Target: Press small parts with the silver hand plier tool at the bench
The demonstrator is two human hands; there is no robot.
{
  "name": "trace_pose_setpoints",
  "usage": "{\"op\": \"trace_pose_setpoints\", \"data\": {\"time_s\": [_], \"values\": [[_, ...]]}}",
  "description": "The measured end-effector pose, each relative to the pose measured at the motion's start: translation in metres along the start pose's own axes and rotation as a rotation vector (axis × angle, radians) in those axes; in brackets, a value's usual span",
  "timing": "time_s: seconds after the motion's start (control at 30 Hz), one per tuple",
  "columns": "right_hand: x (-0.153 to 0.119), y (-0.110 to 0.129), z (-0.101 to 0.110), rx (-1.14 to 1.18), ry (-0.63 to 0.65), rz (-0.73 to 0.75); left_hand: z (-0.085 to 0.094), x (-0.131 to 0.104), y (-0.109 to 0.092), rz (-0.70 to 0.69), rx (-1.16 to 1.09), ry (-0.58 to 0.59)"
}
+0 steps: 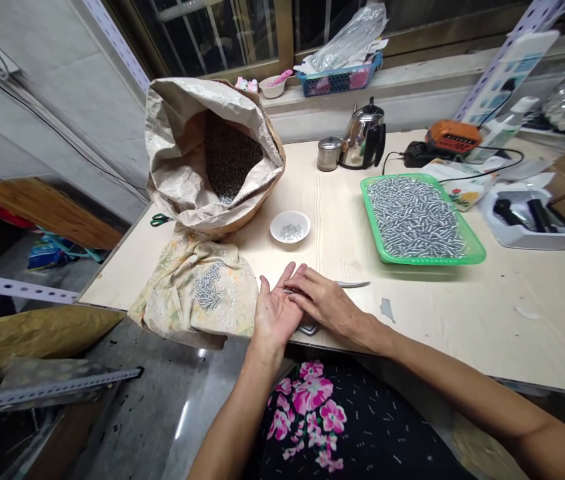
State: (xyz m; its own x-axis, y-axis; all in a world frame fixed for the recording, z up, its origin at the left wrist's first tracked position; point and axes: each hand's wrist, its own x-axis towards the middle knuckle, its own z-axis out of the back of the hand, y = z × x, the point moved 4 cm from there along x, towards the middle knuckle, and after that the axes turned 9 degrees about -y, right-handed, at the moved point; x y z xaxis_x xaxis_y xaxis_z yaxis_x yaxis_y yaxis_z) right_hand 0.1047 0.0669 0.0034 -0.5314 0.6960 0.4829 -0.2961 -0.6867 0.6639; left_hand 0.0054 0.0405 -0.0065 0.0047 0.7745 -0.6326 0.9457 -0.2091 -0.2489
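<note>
My left hand is palm up near the front edge of the table, its fingers stretched out and thumb apart. Across its palm and fingers lies my right hand, fingers bent and close together. A sliver of something dark and metallic shows between the two hands, too covered to name. Under them peeks the corner of a grey metal object. A curved metal blade-like piece sticks out beyond my right hand. To the left, a pile of small silver metal pins rests on a floral cloth. A white bowl ahead contains a few more pins.
A green tray full of silver pins stands at the right. At the back left, a large paper sack gapes over dark small pieces. Green-handled scissors, a kettle, an orange battery and a white box are around.
</note>
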Motion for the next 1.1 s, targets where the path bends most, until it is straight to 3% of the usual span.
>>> {"op": "trace_pose_setpoints", "data": {"time_s": [0.1, 0.27, 0.37, 0.53, 0.73, 0.83, 1.0, 1.1], "values": [[0.006, 0.002, 0.003, -0.004, -0.002, -0.019, 0.003, 0.0, -0.001, 0.008, -0.017, -0.034], [0.011, -0.008, 0.035, 0.0, -0.192, -0.081, 0.013, -0.002, -0.013, -0.022, 0.109, -0.134], [0.001, -0.015, 0.043, 0.002, -0.17, -0.103, 0.021, -0.006, -0.02, -0.032, 0.245, -0.175], [-0.015, -0.005, 0.025, 0.026, -0.037, -0.036, 0.026, -0.008, -0.017, 0.054, 0.248, -0.118], [-0.014, 0.008, 0.004, -0.193, -0.021, -0.01, 0.02, -0.007, -0.008, 0.06, 0.253, -0.105], [-0.014, 0.004, 0.004, -0.093, -0.054, -0.073, 0.019, -0.008, -0.007, -0.016, 0.327, -0.134], [-0.013, -0.007, 0.013, 0.258, -0.104, -0.312, 0.028, -0.01, -0.005, -0.241, 0.636, -0.09], [-0.013, -0.007, 0.012, 0.28, -0.092, -0.332, 0.033, -0.01, -0.002, -0.344, 0.749, -0.091]]}}
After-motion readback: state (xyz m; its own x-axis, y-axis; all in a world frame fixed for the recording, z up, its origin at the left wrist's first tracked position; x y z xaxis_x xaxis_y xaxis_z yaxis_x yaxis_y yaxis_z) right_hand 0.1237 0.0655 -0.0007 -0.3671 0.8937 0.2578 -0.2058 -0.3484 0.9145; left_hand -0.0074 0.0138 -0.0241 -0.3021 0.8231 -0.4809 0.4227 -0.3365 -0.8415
